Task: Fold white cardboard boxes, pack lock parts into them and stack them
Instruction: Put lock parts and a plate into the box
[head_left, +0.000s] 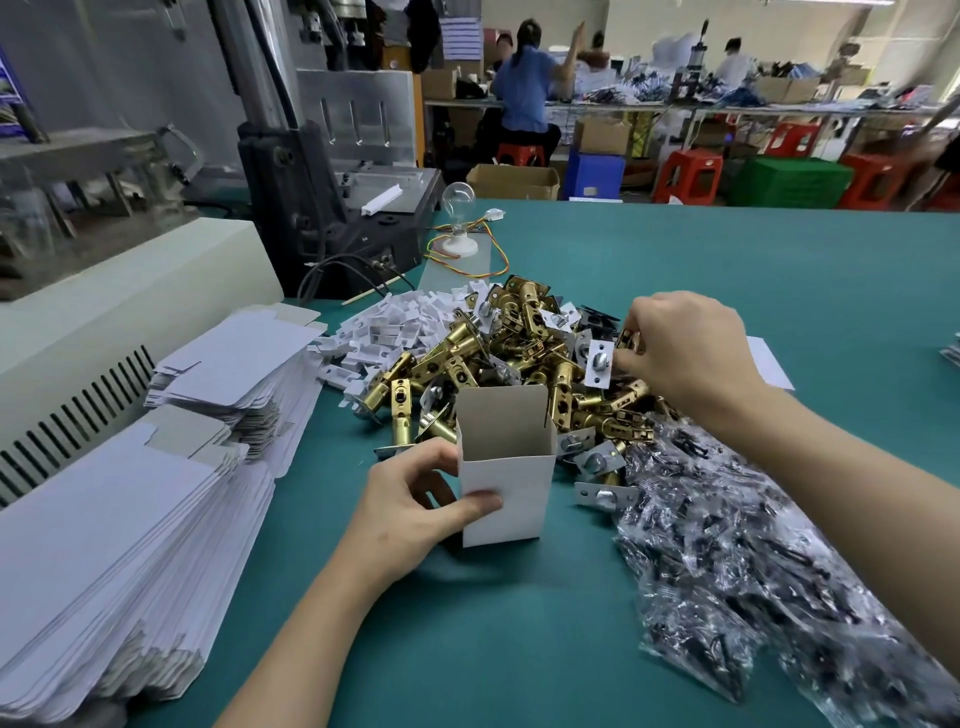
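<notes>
An open-topped white cardboard box (506, 467) stands upright on the green table (779, 270). My left hand (415, 512) grips its left side, thumb across the front face. Behind it lies a heap of brass lock latches (519, 358) with silver faceplates. My right hand (685, 348) reaches into the heap's right side and pinches a brass latch (626, 340) beside a silver faceplate (597, 364). Small white cardboard inserts (395, 327) are piled at the heap's back left. Clear bags of dark screws (737, 535) spread under my right forearm.
Stacks of flat white box blanks (130, 514) fill the left of the table, next to a cream machine housing (130, 312). A light bulb on a base (457, 208) with coloured wires stands at the back. Other workers sit at benches far behind.
</notes>
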